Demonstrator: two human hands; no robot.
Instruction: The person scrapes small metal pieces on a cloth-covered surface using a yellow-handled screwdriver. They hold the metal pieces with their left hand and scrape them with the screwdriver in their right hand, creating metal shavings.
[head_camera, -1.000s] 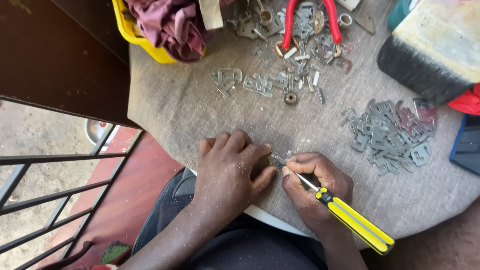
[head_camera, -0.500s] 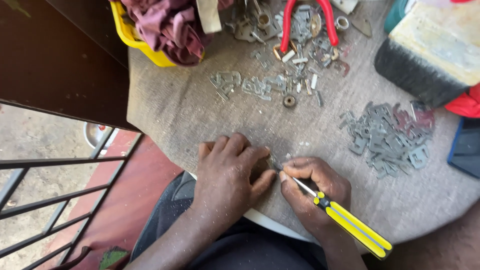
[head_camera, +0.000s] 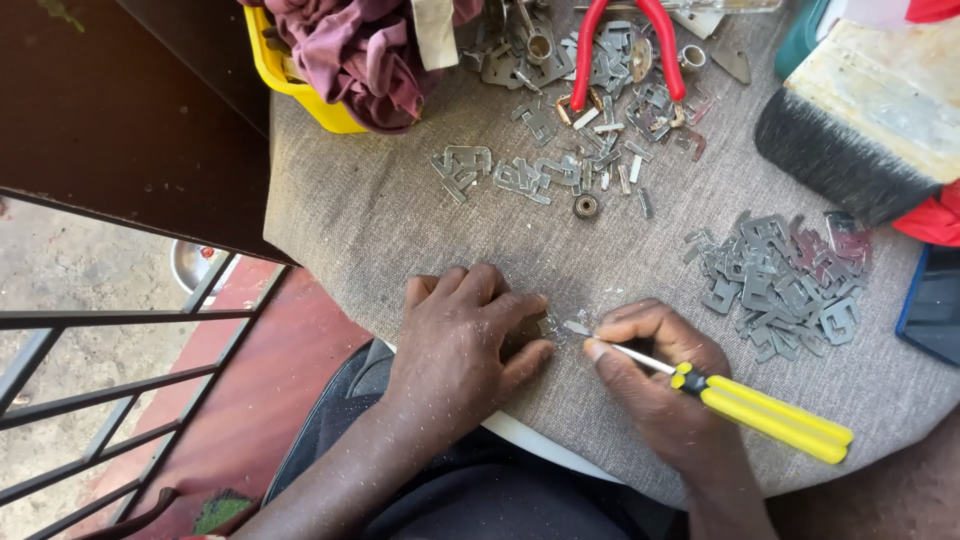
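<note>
My left hand (head_camera: 462, 345) lies palm down on the grey cloth-covered round table (head_camera: 380, 220), fingers pressing small flat metal pieces (head_camera: 556, 325) at the near edge. My right hand (head_camera: 655, 385) grips a yellow-and-black-handled screwdriver (head_camera: 760, 412). Its thin shaft points left, with the tip at the small pieces between both hands. What lies under my left palm is hidden.
A heap of flat grey metal clips (head_camera: 780, 280) lies to the right, more scattered clips (head_camera: 530, 175) and a small washer (head_camera: 586, 206) farther out. Red-handled pliers (head_camera: 620, 45), a big black-bristled brush (head_camera: 850, 130), a yellow tub (head_camera: 300, 85) with maroon cloth (head_camera: 360, 50). Metal railing (head_camera: 110, 390) at left.
Both hands stay at the near table edge. The screwdriver tip has shifted slightly against the small pieces; my left fingers have shifted only slightly.
</note>
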